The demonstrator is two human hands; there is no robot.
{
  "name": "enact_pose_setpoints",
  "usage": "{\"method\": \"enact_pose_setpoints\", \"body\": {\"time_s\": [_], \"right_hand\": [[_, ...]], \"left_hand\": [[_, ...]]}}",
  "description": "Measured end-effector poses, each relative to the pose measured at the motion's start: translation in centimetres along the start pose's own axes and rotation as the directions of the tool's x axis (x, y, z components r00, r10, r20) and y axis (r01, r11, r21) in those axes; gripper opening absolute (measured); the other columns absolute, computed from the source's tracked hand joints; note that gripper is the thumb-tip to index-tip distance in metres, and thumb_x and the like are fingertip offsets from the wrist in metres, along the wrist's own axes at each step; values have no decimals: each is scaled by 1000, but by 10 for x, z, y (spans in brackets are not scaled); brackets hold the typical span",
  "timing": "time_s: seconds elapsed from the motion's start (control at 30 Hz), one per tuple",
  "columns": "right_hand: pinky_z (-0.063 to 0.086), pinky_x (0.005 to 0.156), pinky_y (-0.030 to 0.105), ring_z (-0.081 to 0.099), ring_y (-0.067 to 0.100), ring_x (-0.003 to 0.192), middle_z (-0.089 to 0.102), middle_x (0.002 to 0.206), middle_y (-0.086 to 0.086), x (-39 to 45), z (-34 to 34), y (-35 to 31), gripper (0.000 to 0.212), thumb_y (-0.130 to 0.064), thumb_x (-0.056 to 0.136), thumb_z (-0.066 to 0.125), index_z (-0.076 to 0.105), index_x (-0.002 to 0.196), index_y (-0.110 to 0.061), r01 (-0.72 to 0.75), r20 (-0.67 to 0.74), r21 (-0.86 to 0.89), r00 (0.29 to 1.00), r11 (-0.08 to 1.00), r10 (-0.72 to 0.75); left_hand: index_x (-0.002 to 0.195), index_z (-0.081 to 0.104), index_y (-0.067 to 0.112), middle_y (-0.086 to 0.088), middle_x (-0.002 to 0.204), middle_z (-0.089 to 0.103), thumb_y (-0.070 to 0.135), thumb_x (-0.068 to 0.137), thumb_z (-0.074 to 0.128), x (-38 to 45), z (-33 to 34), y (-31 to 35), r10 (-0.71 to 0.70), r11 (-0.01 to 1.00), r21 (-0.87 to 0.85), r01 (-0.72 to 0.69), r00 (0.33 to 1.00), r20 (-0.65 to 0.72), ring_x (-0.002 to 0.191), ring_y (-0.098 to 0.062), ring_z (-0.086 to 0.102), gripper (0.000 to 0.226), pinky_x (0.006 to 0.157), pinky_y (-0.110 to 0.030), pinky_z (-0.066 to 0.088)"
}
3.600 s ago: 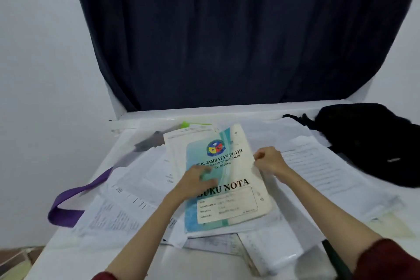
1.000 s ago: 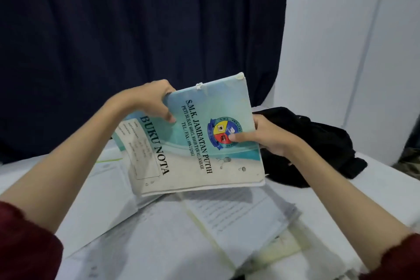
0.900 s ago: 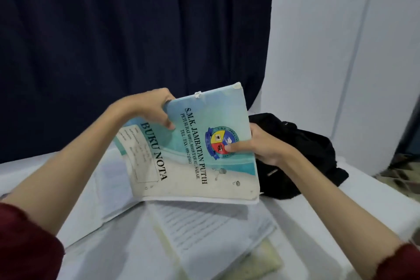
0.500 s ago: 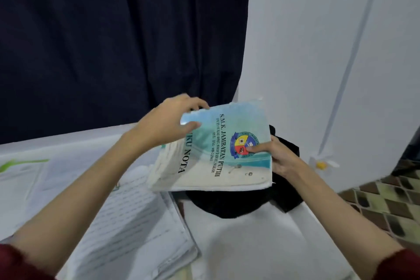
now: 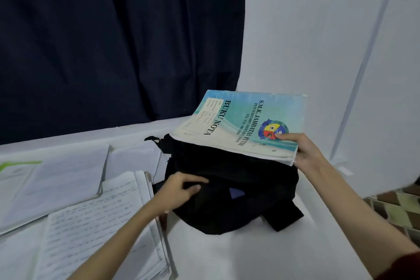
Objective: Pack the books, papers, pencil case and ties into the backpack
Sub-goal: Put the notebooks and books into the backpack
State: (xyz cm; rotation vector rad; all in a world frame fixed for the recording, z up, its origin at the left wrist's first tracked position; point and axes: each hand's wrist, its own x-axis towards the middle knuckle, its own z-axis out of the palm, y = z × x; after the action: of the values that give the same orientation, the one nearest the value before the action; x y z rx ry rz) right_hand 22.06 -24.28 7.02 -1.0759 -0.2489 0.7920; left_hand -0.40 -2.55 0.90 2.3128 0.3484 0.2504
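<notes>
While the right hand (image 5: 304,154) is pinching the near corner of the "BUKU NOTA" notebook (image 5: 241,125), thumb lying on the cover crest and fingers tucked beneath, the book is hovering tilted just above the black backpack (image 5: 229,202), its far edge lifting toward the white wall (image 5: 318,29). The left hand (image 5: 181,188) is gripping the backpack's dark fabric at its left side, fingers curling into a fold near the top; whether that fold is the bag's opening is too dark to tell. A small bluish patch (image 5: 236,193) is showing on the bag's front. The backpack is sitting slumped on the white counter (image 5: 250,257), a strap trailing out at its right. Just left of the bag, a stack of handwritten lined papers (image 5: 100,229) is lying on the counter, partly under the left forearm, and more printed sheets (image 5: 56,177) are lying beyond it, one with a green mark at its edge. A dark navy curtain (image 5: 113,41) is hanging behind the counter.
</notes>
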Motion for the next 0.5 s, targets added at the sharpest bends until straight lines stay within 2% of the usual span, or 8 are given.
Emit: {"method": "enact_pose_setpoints", "body": {"time_s": [0.07,0.13,0.2,0.27,0.4,0.43,0.5], "right_hand": [[58,58,34,71,28,83,64,115,21,4,-4,-5,52,-5,71,59,54,123,1,-8,19,4,1000,1000,8],[58,60,35,71,29,86,64,116,20,8,-5,-8,60,-8,65,67,55,123,0,-1,60,-2,998,1000,1],[58,59,34,71,29,86,68,109,19,13,-8,-10,83,-15,42,87,58,118,-1,9,112,-20,994,1000,-6],[58,58,34,71,28,82,71,101,17,18,-13,-11,101,-18,19,94,60,113,-1,11,155,-46,988,999,-4],[57,53,32,71,27,72,71,91,17,18,-22,-14,106,-21,10,94,59,109,-1,-4,192,-130,981,991,29],[56,50,31,71,27,67,72,86,17,16,-25,-14,105,-21,7,93,61,104,0,-8,194,-166,980,986,41],[55,46,29,69,28,60,71,78,19,11,-32,-14,99,-21,3,92,62,95,3,-23,219,-236,973,972,76]], "left_hand": [[94,71,42,12,107,68,3,91,58,6,-23,-10,-179,949,-272,160,983,-49,103,-3,61,41,94,-19,46],[103,71,26,2,112,67,0,93,53,9,-42,-23,-363,785,-540,304,932,-2,106,-14,62,33,92,-26,49],[110,68,19,-1,115,65,0,94,50,10,-56,-32,-439,648,-686,332,898,21,108,-17,60,31,84,-26,49],[115,65,17,-4,116,64,0,94,47,13,-65,-38,-488,554,-773,310,873,1,105,-19,61,32,81,-28,49],[124,56,16,-6,107,63,0,97,36,17,-82,-45,-585,382,-893,237,810,-35,91,-19,61,37,68,-27,54],[125,56,15,-6,105,62,0,97,34,18,-87,-45,-592,373,-901,223,805,-46,87,-18,60,38,63,-25,56],[127,56,15,-8,104,61,2,98,32,21,-99,-41,-582,433,-873,226,809,-79,84,-18,59,39,62,-23,55]]}}
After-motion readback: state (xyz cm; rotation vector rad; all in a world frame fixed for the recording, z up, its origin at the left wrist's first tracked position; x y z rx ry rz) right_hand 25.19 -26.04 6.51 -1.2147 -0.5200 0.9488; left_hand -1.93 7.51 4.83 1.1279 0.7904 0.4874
